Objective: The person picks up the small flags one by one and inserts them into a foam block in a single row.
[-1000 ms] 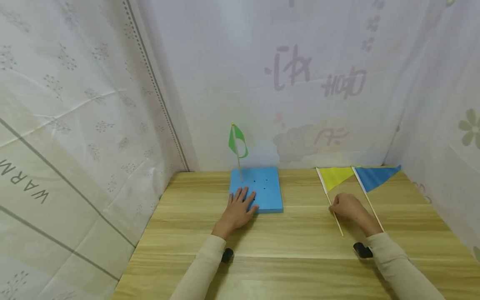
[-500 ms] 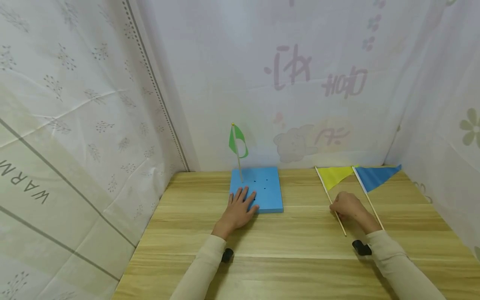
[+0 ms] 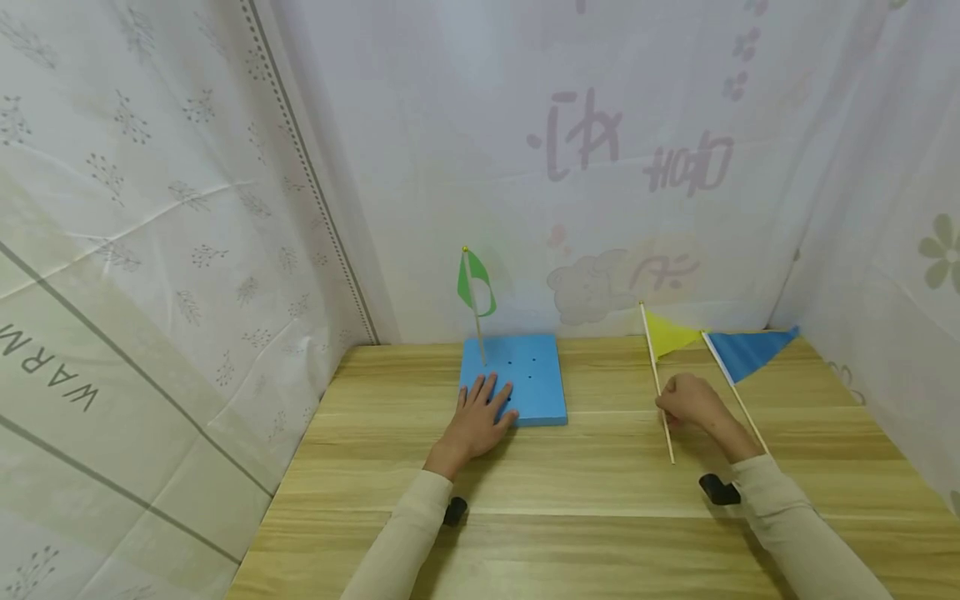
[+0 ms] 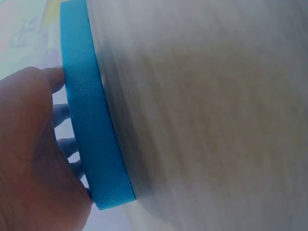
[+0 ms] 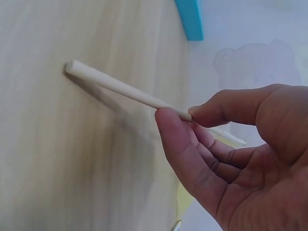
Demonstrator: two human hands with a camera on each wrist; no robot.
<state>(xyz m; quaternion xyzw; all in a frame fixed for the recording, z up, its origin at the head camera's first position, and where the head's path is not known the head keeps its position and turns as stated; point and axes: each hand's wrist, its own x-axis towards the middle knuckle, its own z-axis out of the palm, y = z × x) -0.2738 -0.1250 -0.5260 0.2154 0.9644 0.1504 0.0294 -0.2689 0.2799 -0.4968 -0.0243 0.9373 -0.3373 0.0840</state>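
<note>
I see right hand (image 3: pixel 692 404), fingers pinching yellow flag (image 3: pixel 666 337), lower right | left hand (image 3: pixel 474 422), fingers spread on blue block (image 3: pixel 538 392)

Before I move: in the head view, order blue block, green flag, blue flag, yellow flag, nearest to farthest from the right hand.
1. Yellow flag: held in the fingers.
2. Blue flag: just right.
3. Blue block: to the left.
4. Green flag: farther left, standing on the block.
</note>
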